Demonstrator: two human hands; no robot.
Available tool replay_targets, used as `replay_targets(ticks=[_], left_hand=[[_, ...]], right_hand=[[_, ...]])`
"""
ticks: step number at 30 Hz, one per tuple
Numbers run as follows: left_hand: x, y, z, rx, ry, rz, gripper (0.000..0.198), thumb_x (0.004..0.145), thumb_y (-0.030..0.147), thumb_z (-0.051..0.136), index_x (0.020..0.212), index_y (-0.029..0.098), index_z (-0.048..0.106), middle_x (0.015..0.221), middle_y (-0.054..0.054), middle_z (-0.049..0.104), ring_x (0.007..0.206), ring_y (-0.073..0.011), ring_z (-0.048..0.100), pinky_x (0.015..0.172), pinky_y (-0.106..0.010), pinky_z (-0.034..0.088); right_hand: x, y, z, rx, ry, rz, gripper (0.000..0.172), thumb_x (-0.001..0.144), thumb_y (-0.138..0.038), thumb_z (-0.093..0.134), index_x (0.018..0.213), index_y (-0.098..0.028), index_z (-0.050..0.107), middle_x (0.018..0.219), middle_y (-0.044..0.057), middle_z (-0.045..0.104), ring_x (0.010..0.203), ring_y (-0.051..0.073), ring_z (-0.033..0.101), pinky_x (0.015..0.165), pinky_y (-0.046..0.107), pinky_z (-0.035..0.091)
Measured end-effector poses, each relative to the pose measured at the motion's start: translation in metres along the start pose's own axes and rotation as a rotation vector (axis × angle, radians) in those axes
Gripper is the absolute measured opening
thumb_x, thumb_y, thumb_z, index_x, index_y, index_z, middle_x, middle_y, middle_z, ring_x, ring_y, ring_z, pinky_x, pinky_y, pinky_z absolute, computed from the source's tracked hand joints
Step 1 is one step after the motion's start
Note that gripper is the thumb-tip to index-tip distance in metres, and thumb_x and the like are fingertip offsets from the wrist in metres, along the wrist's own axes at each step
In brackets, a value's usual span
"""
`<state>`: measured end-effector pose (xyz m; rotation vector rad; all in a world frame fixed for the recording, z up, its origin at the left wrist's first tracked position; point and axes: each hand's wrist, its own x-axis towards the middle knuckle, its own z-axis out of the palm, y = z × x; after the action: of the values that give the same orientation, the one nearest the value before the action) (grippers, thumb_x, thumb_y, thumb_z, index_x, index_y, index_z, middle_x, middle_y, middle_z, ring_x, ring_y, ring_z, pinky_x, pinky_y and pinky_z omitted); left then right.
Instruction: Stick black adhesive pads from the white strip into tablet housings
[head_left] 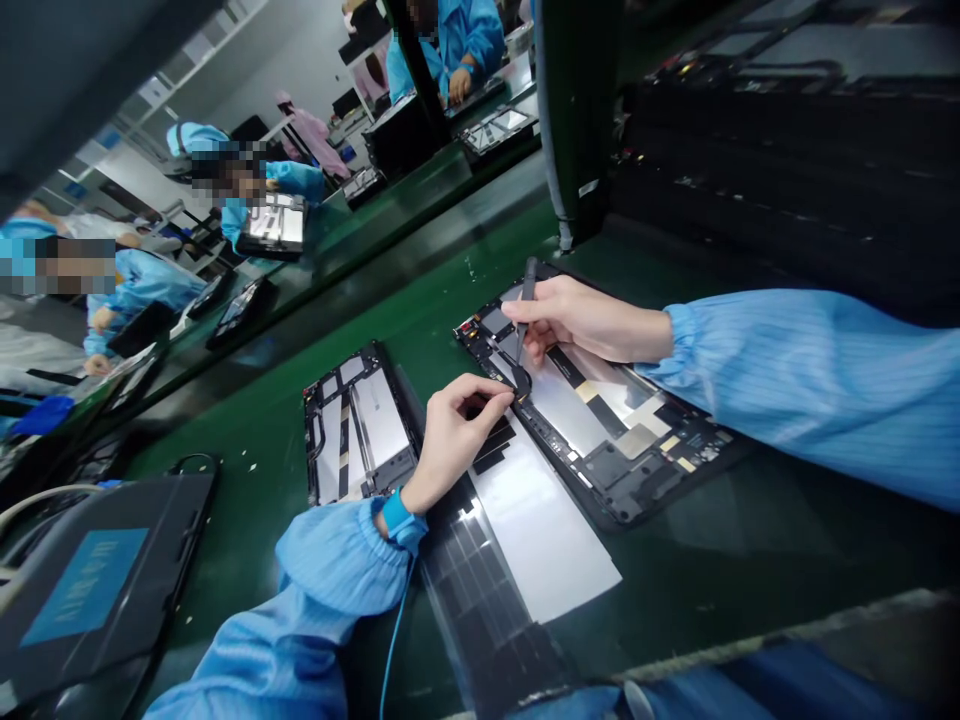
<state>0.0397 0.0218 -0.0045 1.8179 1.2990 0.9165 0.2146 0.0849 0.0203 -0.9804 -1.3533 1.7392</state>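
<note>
Dark tweezers [528, 300] are held in my right hand [574, 318], their tips pointing down at an opened tablet-like device [570, 400] with silver panels and black strips. My left hand [461, 430] is pinched at the device's near edge, beside a small black curved piece [520, 382]; what its fingertips hold is too small to make out. A blue band with a cord circles my left wrist. Under and beside that hand lie a white sheet [547, 530] and a clear sheet with rows of black strips [472, 570].
A second opened device [360, 425] lies left of my left hand. A dark case with a blue label [86, 585] is at the lower left. Stacked devices [750, 170] stand at the upper right. Across the green bench [285, 390], people in blue work with similar devices.
</note>
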Motion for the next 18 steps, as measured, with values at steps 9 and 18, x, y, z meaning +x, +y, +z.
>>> replay_targets(ticks=[9,18], left_hand=[[0.021,0.010,-0.008,-0.327,-0.112,-0.504,0.026,0.059,0.010,0.068,0.069,0.014,0.044,0.055,0.002,0.057,0.042,-0.0034,0.047,0.041,-0.014,0.034],[0.018,0.003,-0.013,-0.482,-0.301,-0.598,0.016,0.069,0.021,0.066,0.067,0.006,0.060,0.062,-0.004,0.063,0.043,-0.0041,0.054,0.038,-0.012,0.039]], right_hand=[[0.001,-0.002,0.000,-0.003,0.004,0.026,0.019,0.085,-0.025,0.052,0.069,-0.016,0.047,0.050,0.001,0.050,0.042,0.009,0.051,0.040,0.020,0.044],[-0.001,-0.002,0.011,-0.399,-0.220,0.084,0.022,0.086,-0.026,0.050,0.067,-0.015,0.045,0.045,-0.002,0.049,0.035,0.008,0.047,0.031,0.017,0.038]])
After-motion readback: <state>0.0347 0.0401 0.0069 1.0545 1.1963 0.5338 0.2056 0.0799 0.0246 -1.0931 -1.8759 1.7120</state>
